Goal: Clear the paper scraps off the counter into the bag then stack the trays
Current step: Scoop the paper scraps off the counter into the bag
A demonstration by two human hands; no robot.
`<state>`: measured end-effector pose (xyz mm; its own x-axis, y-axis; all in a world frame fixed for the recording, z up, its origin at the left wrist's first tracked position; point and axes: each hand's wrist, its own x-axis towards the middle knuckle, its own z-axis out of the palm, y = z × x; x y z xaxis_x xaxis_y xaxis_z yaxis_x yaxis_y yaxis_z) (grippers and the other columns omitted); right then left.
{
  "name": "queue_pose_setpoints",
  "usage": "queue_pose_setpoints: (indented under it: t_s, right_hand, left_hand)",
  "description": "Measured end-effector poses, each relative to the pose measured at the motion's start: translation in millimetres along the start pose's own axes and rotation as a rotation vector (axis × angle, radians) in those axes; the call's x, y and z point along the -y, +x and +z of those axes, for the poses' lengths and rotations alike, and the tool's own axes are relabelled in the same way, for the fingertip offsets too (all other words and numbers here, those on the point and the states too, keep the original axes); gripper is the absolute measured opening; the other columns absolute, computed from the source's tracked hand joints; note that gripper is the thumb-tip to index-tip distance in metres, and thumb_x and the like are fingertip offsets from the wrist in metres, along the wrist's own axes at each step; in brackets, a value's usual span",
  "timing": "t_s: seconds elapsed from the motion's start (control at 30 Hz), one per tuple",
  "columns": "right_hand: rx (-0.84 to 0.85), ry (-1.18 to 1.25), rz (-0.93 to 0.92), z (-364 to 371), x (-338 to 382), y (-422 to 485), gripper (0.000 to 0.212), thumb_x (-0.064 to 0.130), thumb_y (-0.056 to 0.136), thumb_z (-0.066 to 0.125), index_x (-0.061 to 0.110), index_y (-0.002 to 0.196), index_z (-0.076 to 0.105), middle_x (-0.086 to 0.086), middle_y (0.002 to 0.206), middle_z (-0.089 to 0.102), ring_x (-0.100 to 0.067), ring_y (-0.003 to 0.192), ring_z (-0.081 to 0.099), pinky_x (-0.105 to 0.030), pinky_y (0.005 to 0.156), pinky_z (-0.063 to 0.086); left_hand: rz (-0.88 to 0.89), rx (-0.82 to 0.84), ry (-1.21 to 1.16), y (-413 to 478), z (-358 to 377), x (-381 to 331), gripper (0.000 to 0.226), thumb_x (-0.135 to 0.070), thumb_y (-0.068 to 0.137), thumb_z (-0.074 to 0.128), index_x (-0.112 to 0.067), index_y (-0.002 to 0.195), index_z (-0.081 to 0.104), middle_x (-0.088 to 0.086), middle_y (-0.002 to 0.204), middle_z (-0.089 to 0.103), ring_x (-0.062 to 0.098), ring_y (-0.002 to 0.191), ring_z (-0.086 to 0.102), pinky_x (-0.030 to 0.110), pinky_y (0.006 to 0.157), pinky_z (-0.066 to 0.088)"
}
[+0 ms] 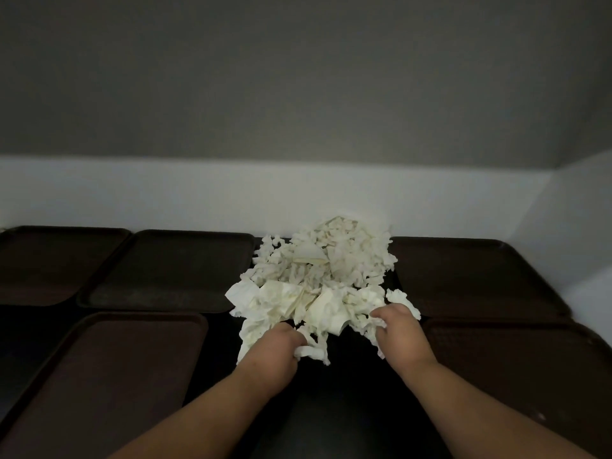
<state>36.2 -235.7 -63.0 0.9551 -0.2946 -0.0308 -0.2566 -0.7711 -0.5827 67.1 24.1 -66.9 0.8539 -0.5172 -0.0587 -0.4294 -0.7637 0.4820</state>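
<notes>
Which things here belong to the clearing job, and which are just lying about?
Job: paper scraps, gripped by left hand and right hand; five brown trays; counter.
Just there: white backsplash, grey wall. No bag in view.

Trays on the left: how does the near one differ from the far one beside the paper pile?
The near left tray looks reddish brown and lies closer to the camera; the far tray looks darker, greyer, and lies farther back beside the paper pile. Both lie flat, unstacked, with rounded corners.
</notes>
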Motion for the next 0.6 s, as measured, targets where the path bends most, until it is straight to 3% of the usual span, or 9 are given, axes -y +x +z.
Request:
queue_pose_setpoints:
  t_s: [0.07,0.13,0.27,0.4,0.5,0.6]
  right_hand:
    - [-0.043,0.015,0.022,0,5,-20,0.037,-0.001,0.091,0.049,0.025,0.108,0.069,0.01,0.117,0.046,-0.004,0.092,0.053,-0.001,0.069,0.034]
    - [-0.08,0.036,0.038,5,4,-40,0.037,-0.002,0.093,0.049,0.018,0.119,0.067,0.012,0.118,0.043,-0.005,0.1,0.052,0.001,0.073,0.034]
    - [-0.109,0.047,0.029,15,-6,-85,0.033,0.0,0.093,0.049,0.019,0.114,0.065,0.012,0.11,0.049,-0.004,0.093,0.054,-0.002,0.064,0.042]
    - [-0.145,-0.05,0.06,17,-22,-128,0.023,0.006,0.092,0.053,0.015,0.109,0.067,0.008,0.104,0.055,-0.006,0.086,0.054,-0.012,0.067,0.04]
    - [-0.168,0.02,0.164,5,-32,-149,0.027,0.007,0.092,0.056,0.017,0.112,0.07,0.007,0.109,0.051,-0.012,0.098,0.051,-0.008,0.073,0.034]
    - [-0.219,0.056,0.238,-16,-47,-169,0.03,0.006,0.092,0.056,0.018,0.115,0.07,0.001,0.116,0.055,-0.019,0.108,0.055,-0.015,0.081,0.034]
  left_hand:
    - [0.028,0.005,-0.003,-11,-1,1,0.035,-0.006,0.085,0.051,-0.025,0.107,0.071,-0.004,0.109,0.055,0.011,0.101,0.057,0.025,0.087,0.05]
    - [0.052,0.028,-0.006,-21,1,4,0.035,-0.006,0.085,0.052,-0.026,0.106,0.071,-0.005,0.108,0.054,0.012,0.101,0.056,0.027,0.088,0.05]
    - [0.08,0.074,-0.013,-39,10,6,0.03,-0.009,0.086,0.054,-0.03,0.102,0.069,-0.008,0.107,0.052,0.011,0.1,0.055,0.029,0.091,0.049]
    - [0.124,0.11,-0.023,-54,23,-4,0.029,-0.01,0.086,0.055,-0.031,0.1,0.069,-0.009,0.105,0.05,0.01,0.091,0.059,0.029,0.087,0.051]
    - [0.149,0.131,-0.033,-60,32,-14,0.029,-0.01,0.086,0.057,-0.034,0.097,0.069,-0.01,0.104,0.049,0.008,0.088,0.059,0.028,0.086,0.051]
    - [0.191,0.137,-0.033,-59,38,-34,0.027,-0.01,0.085,0.057,-0.033,0.095,0.069,-0.009,0.105,0.05,0.009,0.09,0.059,0.027,0.088,0.051]
